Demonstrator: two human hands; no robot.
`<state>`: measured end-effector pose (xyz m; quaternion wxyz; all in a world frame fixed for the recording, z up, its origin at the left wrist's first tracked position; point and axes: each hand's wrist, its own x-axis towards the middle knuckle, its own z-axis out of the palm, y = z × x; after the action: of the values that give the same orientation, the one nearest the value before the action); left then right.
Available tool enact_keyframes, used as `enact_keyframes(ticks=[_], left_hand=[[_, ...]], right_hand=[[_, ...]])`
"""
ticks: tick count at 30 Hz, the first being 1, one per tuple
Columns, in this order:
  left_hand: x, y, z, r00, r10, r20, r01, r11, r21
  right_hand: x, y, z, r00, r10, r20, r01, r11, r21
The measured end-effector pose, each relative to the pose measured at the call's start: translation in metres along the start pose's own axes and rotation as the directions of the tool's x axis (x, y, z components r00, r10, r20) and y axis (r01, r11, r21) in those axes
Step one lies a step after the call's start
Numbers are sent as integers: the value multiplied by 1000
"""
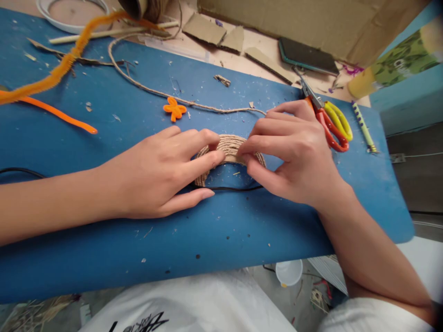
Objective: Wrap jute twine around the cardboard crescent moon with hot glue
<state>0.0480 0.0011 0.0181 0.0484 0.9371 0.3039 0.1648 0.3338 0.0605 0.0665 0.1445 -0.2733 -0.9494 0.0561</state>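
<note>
A curved arch wrapped in jute twine (229,146) lies on the blue board (104,240). My left hand (162,173) rests over its left end, fingers stretched along it and pressing it down. My right hand (294,157) pinches the arch's right part between thumb and fingers. A loose strand of twine (148,87) runs from the arch away to the far left, toward a spool at the top edge. A thin black cord (231,188) lies just below the arch.
Orange-and-yellow scissors (330,122) lie right of my right hand, a striped stick (363,127) beyond them. An orange felt flower (175,109) and orange pipe cleaners (58,69) lie on the board's left. Cardboard scraps (214,32), a phone (308,55) and a white ring (69,14) sit behind.
</note>
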Motion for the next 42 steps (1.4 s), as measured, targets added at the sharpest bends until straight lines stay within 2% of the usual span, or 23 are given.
enact_keyframes(ticks=[9,22,31,37,42], left_hand=[[0,0,0,1000,-5,5,5,1000,-9],[-1,0,-1,999,-34,36,35,999,-28],[0,2,-7,997,-46,67,49,998,-49],[-1,1,-7,995,-76,58,81,991,-103],[-2,-1,-6,997,-75,31,79,986,-144]], right_hand=[[-1,2,2,1000,-20,-11,21,1000,17],[0,-2,2,998,55,29,-57,997,56],[-2,-3,3,989,84,-122,-69,990,123],[-3,-6,4,996,-20,-90,26,998,66],[-2,-6,10,998,-34,-55,35,999,26]])
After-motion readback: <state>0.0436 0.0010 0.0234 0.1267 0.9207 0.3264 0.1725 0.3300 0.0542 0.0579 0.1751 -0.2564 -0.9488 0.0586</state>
